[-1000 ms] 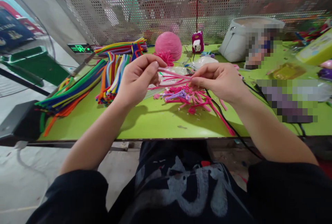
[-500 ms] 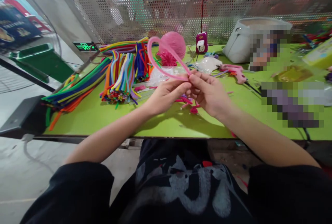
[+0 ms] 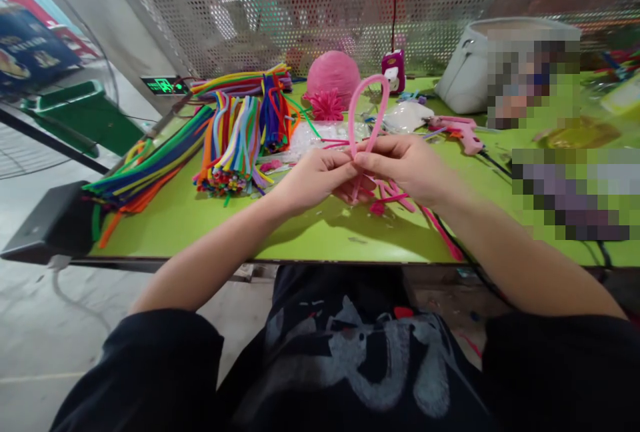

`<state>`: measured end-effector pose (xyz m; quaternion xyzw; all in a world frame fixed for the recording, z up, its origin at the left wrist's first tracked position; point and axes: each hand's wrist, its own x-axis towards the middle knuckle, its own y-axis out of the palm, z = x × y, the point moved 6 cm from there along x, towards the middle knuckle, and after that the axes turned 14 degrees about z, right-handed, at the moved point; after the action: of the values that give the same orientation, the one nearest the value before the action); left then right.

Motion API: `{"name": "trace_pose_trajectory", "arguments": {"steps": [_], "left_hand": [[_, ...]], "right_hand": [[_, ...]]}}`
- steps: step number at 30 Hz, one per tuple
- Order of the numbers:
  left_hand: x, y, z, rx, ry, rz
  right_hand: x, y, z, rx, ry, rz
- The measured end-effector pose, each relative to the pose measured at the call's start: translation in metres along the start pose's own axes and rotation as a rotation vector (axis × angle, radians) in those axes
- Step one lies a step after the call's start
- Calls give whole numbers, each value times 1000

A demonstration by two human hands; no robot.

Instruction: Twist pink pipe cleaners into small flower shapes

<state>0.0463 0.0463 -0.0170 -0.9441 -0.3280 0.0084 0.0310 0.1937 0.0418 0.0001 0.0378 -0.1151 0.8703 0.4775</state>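
Observation:
Above the green table, a pink pipe cleaner (image 3: pixel 353 115) is bent into an upright narrow loop, its lower part pinched between my hands. My left hand (image 3: pixel 325 175) has its thumb and fingers closed on the crossing at the bottom of the loop. From the other side, my right hand (image 3: pixel 403 164) grips the same spot, thumb against the strand. A short end pokes out below the fingers. Beneath and beside the right hand lie loose darker pink pipe cleaner pieces (image 3: pixel 395 197). Behind the loop sit a pink yarn-like ball (image 3: pixel 333 77) and a fuzzy pink flower shape (image 3: pixel 326 106).
Bundles of coloured pipe cleaners (image 3: pixel 227 145) lie on the table (image 3: pixel 300 239) at left. A pink glue gun (image 3: pixel 463 132) with a black cord rests at right, near a grey-white bucket (image 3: pixel 465 69). Perforated metal mesh (image 3: pixel 250 12) stands behind. A green bin (image 3: pixel 83 115) is at far left.
The pink loop has swung from leaning left to standing upright and become narrower. Both hands stay together at its base, with a short end now showing below.

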Motion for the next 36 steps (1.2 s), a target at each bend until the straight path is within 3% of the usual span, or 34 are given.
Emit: {"name": "trace_pose_trajectory", "arguments": {"steps": [5,15,22,36], "left_hand": [[-2,6,-1,-25,-72,38],[-3,2,5,23,-114,19],[-6,-1,1,38,-61,52],[-8,-6,-2,84,-35,5]], "right_hand": [[-4,-8,0,-71,-20,-95],[-3,0,1,-91,4,-69],[-6,-9,0,-98,-18,-162],[-9,-3,1,-57,-56,-176]]}}
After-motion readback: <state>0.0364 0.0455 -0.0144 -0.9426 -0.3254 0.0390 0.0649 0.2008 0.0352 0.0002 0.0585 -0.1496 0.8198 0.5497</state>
